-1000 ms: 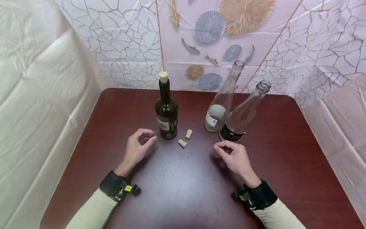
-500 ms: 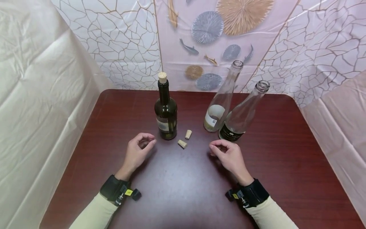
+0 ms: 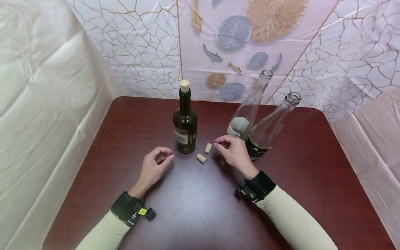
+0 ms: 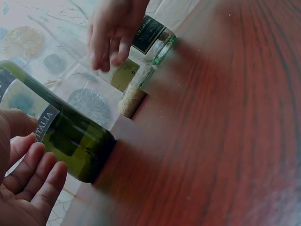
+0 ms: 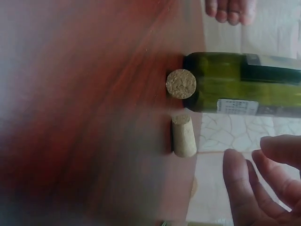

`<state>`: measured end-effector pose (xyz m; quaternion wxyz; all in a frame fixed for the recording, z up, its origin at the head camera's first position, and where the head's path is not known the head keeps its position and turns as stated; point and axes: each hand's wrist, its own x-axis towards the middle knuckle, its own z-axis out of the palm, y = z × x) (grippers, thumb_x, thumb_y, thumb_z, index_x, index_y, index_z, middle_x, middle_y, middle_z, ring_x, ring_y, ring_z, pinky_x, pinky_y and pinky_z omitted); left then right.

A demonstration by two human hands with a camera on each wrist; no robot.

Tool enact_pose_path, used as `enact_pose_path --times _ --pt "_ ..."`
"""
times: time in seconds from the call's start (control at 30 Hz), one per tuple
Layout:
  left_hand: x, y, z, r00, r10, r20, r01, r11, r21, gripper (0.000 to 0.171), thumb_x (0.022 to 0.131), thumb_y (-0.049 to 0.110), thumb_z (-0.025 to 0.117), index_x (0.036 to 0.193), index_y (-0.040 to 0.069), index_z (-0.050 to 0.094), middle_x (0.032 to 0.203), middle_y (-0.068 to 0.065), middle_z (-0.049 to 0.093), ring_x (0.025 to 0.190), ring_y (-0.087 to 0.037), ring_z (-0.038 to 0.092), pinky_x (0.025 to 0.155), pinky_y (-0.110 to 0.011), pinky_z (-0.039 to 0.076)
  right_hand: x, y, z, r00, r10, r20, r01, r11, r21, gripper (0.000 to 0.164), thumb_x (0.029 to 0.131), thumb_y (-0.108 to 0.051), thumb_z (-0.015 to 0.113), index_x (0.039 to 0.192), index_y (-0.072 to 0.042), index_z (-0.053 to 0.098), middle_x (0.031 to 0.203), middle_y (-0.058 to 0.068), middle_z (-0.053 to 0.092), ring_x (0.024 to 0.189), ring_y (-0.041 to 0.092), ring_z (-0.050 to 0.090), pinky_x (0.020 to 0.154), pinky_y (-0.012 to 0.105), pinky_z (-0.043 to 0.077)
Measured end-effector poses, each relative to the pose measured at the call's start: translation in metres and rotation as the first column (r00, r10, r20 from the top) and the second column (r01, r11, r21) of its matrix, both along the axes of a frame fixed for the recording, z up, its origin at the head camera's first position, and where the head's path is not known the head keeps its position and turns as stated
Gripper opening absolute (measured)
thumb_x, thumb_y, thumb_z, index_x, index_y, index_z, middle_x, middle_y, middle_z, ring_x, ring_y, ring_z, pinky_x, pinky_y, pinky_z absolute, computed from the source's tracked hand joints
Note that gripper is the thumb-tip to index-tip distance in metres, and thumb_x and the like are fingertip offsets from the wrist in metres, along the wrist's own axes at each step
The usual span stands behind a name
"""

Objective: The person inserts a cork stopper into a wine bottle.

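Two tan corks (image 3: 208, 148), lying loose; green bottle (image 3: 185, 121) nearby, upright, corked

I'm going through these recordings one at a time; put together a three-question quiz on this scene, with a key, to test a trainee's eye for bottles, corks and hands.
1. True or false: the dark green bottle has a cork in its mouth.
2. How many loose corks lie on the table?
A) One
B) Two
C) Four
3. Fill the gap: in the head view, the clear bottles are nearer to the person's ____ than to the other one.

Key:
1. True.
2. B.
3. Right hand.
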<state>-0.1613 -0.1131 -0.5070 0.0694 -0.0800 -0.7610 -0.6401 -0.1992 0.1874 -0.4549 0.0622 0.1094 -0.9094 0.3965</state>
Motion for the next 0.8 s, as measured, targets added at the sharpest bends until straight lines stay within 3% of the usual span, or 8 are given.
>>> enact_pose_path --times 0.2,0.43,0.6,0.8 --pt "0.003 0.001 0.001 1.0 0.006 0.008 -0.005 0.999 -0.032 0.015 0.092 0.005 0.078 0.105 0.0 0.072 0.104 -0.017 0.071 0.092 -0.007 0.068 0.083 -0.015 0.058 -0.018 -0.013 -0.003 0.997 0.036 0.063 -0.045 0.988 0.148 0.012 0.095 -0.02 0.076 0.103 -0.011 0.079 0.099 0.007 0.079 0.087 0.021 0.075 0.08 0.038 0.06" --pt "0.004 0.0 0.001 1.0 0.01 -0.001 -0.01 0.999 -0.042 0.015 0.093 0.005 0.077 0.106 0.001 0.072 0.105 -0.016 0.071 0.093 -0.007 0.068 0.084 -0.016 0.058 -0.035 -0.023 -0.007 0.987 -0.005 0.16 -0.046 0.947 0.316 0.014 0.094 -0.022 0.075 0.101 -0.012 0.08 0.096 0.005 0.079 0.091 0.024 0.073 0.082 0.04 0.059" --pt "0.003 0.0 0.001 1.0 0.012 -0.001 -0.012 0.999 -0.048 0.015 0.092 0.005 0.078 0.105 0.001 0.072 0.103 -0.017 0.072 0.091 -0.006 0.068 0.084 -0.016 0.058 -0.041 -0.029 -0.008 0.977 -0.027 0.211 -0.051 0.934 0.353 0.012 0.093 -0.022 0.076 0.097 -0.012 0.081 0.093 0.005 0.079 0.089 0.025 0.074 0.08 0.04 0.059" --pt "0.001 -0.001 0.0 1.0 0.016 0.004 -0.016 0.999 -0.044 0.014 0.091 0.005 0.079 0.104 0.001 0.073 0.102 -0.016 0.073 0.09 -0.006 0.068 0.083 -0.015 0.058 -0.042 -0.035 -0.008 0.977 -0.043 0.207 -0.031 0.94 0.341 0.01 0.092 -0.019 0.075 0.095 -0.013 0.082 0.094 0.005 0.081 0.094 0.028 0.075 0.086 0.042 0.06"
